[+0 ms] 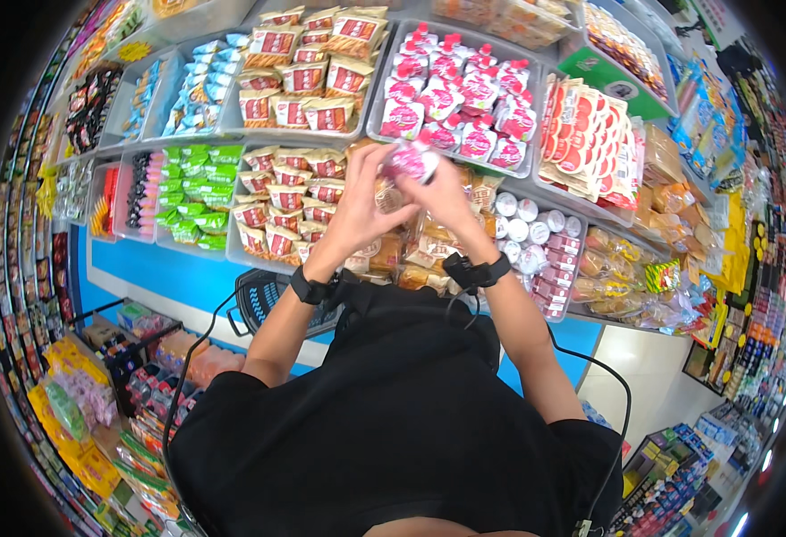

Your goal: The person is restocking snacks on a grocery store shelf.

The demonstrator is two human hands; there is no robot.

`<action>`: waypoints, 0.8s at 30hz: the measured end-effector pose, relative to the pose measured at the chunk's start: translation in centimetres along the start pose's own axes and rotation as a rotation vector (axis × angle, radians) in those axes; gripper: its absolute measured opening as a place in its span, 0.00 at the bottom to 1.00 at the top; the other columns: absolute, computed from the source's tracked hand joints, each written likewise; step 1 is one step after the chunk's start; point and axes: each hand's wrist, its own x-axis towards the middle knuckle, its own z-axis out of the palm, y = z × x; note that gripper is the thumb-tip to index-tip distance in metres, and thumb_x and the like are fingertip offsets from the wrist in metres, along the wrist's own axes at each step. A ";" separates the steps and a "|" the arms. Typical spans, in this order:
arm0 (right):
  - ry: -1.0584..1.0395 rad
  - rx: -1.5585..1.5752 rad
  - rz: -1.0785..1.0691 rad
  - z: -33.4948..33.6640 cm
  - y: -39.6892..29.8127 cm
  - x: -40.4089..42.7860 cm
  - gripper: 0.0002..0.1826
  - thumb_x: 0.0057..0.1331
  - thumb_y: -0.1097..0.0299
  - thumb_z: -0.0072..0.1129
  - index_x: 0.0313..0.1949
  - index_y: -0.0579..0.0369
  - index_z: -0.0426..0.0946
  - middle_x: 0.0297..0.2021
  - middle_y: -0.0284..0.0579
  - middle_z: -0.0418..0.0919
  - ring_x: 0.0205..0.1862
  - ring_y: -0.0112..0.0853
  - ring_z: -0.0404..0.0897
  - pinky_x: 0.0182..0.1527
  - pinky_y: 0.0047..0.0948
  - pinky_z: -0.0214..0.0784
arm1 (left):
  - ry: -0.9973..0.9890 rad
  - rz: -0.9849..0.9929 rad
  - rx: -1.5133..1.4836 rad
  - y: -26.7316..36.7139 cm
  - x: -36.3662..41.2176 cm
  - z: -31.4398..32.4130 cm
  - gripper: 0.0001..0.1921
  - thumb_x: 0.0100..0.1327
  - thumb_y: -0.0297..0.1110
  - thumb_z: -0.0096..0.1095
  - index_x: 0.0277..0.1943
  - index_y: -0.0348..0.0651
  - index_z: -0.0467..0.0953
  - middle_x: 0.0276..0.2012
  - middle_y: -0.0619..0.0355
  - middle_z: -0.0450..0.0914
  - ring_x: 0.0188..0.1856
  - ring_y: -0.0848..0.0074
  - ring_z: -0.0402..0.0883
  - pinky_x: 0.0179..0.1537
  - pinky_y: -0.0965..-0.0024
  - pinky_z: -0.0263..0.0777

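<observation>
A white and pink spouted pouch (411, 161) with a pink cap is held between my two hands, above the front edge of a clear plastic bin (456, 163) of similar pouches. My left hand (366, 194) touches the pouch's left side with its fingers, the thumb stretched out below. My right hand (443, 194) grips the pouch's lower right side. Under both hands lie packaged bread pieces (433, 248). Each wrist wears a black band. Left of my left hand stands a bin of small red and cream snack bags (287, 197).
Right of the hands are white-lidded cups (518, 229) and red and white flat packs (584, 141). Green packets (198, 194) fill a bin at the left. A dark plastic basket (265, 302) sits below the display's front edge. Shelves of goods line both sides.
</observation>
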 end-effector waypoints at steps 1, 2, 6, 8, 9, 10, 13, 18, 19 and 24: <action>0.037 0.073 0.052 -1.9 -0.4 0.2 0.16 0.59 0.72 0.61 0.47 0.61 0.73 0.33 0.41 0.81 0.29 0.23 0.80 0.29 0.23 0.71 | -0.052 0.044 0.018 0.3 1.2 0.0 0.35 0.51 0.36 0.74 0.61 0.42 0.66 0.56 0.49 0.67 0.59 0.61 0.68 0.58 0.62 0.66; 0.127 0.068 0.004 -3.4 -1.0 0.4 0.15 0.60 0.73 0.60 0.46 0.61 0.73 0.32 0.41 0.81 0.27 0.22 0.79 0.26 0.21 0.70 | -0.037 0.116 0.086 0.5 2.5 0.0 0.26 0.56 0.40 0.70 0.56 0.41 0.71 0.56 0.51 0.69 0.60 0.61 0.69 0.58 0.60 0.66; 0.289 0.008 0.032 -9.8 -3.2 0.9 0.14 0.60 0.71 0.61 0.44 0.62 0.74 0.30 0.40 0.81 0.21 0.21 0.75 0.20 0.19 0.66 | -0.004 0.200 0.070 -1.1 10.2 2.2 0.19 0.62 0.38 0.63 0.53 0.38 0.75 0.48 0.47 0.78 0.53 0.60 0.76 0.57 0.63 0.67; 0.359 -0.120 0.009 -11.8 -3.0 1.9 0.14 0.58 0.70 0.62 0.43 0.61 0.75 0.28 0.38 0.80 0.20 0.21 0.75 0.19 0.19 0.66 | -0.075 0.205 0.219 -2.8 14.1 4.2 0.22 0.62 0.40 0.62 0.56 0.35 0.73 0.51 0.44 0.78 0.55 0.56 0.75 0.57 0.60 0.67; 0.358 -0.123 -0.002 -12.1 -3.3 2.1 0.14 0.58 0.70 0.62 0.43 0.61 0.75 0.28 0.38 0.80 0.20 0.21 0.75 0.19 0.19 0.66 | -0.109 0.181 0.297 -4.1 15.8 5.2 0.26 0.60 0.41 0.64 0.56 0.33 0.72 0.51 0.42 0.77 0.54 0.54 0.76 0.56 0.59 0.68; 0.366 -0.086 0.037 -12.4 -3.5 2.3 0.13 0.58 0.70 0.63 0.42 0.61 0.75 0.28 0.38 0.80 0.20 0.21 0.74 0.19 0.19 0.66 | -0.225 0.126 0.364 -4.1 17.2 5.8 0.27 0.59 0.42 0.65 0.57 0.34 0.71 0.51 0.42 0.78 0.53 0.53 0.77 0.55 0.59 0.69; 0.376 -0.029 0.095 -13.2 -3.8 2.5 0.12 0.57 0.71 0.63 0.41 0.61 0.76 0.28 0.38 0.80 0.20 0.21 0.74 0.17 0.21 0.66 | -0.367 0.064 0.445 -5.4 19.4 7.0 0.30 0.56 0.45 0.68 0.56 0.34 0.72 0.50 0.41 0.78 0.51 0.53 0.78 0.54 0.59 0.70; 0.394 0.002 0.086 -14.9 -2.1 1.8 0.14 0.57 0.71 0.62 0.43 0.60 0.76 0.29 0.37 0.80 0.19 0.22 0.76 0.16 0.20 0.63 | -0.276 -0.116 0.537 -5.7 20.5 7.1 0.25 0.54 0.44 0.67 0.51 0.37 0.76 0.43 0.43 0.81 0.47 0.53 0.80 0.49 0.54 0.72; 0.394 0.015 0.102 -14.8 -2.1 1.6 0.15 0.57 0.71 0.62 0.44 0.60 0.76 0.29 0.38 0.80 0.19 0.23 0.76 0.16 0.20 0.62 | -0.277 -0.119 0.538 -6.4 20.7 7.3 0.25 0.54 0.44 0.67 0.51 0.37 0.76 0.43 0.43 0.81 0.47 0.53 0.80 0.49 0.54 0.72; 0.394 0.015 0.118 -15.1 -1.9 1.7 0.15 0.58 0.71 0.62 0.45 0.60 0.75 0.30 0.38 0.80 0.19 0.24 0.77 0.17 0.20 0.62 | -0.252 0.205 0.463 -8.7 21.6 9.1 0.20 0.56 0.37 0.63 0.51 0.38 0.77 0.41 0.46 0.82 0.45 0.53 0.81 0.53 0.54 0.69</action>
